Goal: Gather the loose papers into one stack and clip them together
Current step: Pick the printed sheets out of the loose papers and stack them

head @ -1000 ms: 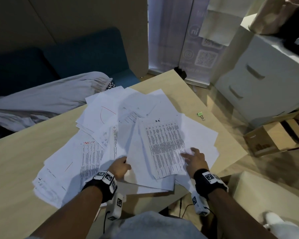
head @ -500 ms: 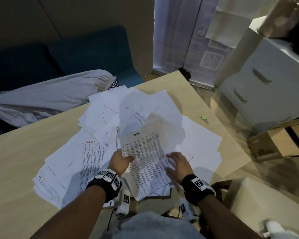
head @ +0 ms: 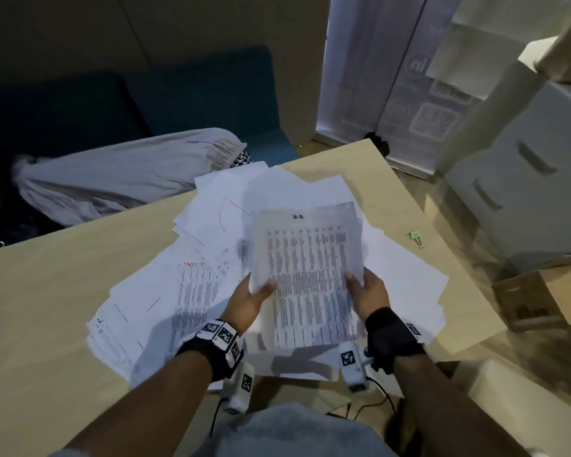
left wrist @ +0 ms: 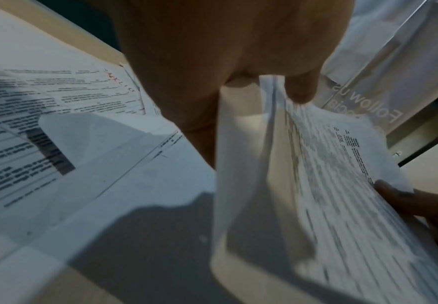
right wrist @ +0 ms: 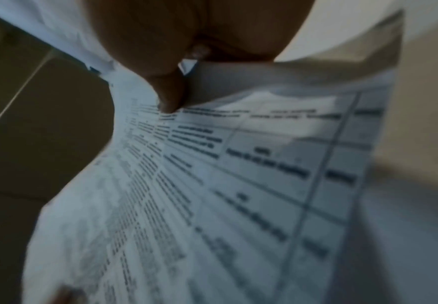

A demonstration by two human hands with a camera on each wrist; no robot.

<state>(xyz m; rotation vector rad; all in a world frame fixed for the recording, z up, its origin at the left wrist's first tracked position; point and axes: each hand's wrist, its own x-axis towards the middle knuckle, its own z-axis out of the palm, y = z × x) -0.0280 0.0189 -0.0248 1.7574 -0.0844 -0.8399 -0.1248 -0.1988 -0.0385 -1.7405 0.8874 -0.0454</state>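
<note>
Papers (head: 307, 275) are lifted above the table (head: 47, 291) in the head view, left hand (head: 248, 298) and right hand (head: 366, 291) pinching opposite edges; more sheets (head: 165, 291) lie scattered below, a green clip (head: 416, 236) well apart. Left wrist: thumb clamps the bundle's edge. Right wrist: thumb presses the printed page.

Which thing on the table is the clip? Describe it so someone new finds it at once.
Start at the wooden table and find the spread of loose papers in its middle. Look past their right edge to the bare strip by the table's right side: the clip lies there alone, apart from every sheet. It is a small green binder clip with metal handles, the only coloured thing on the table.
</note>
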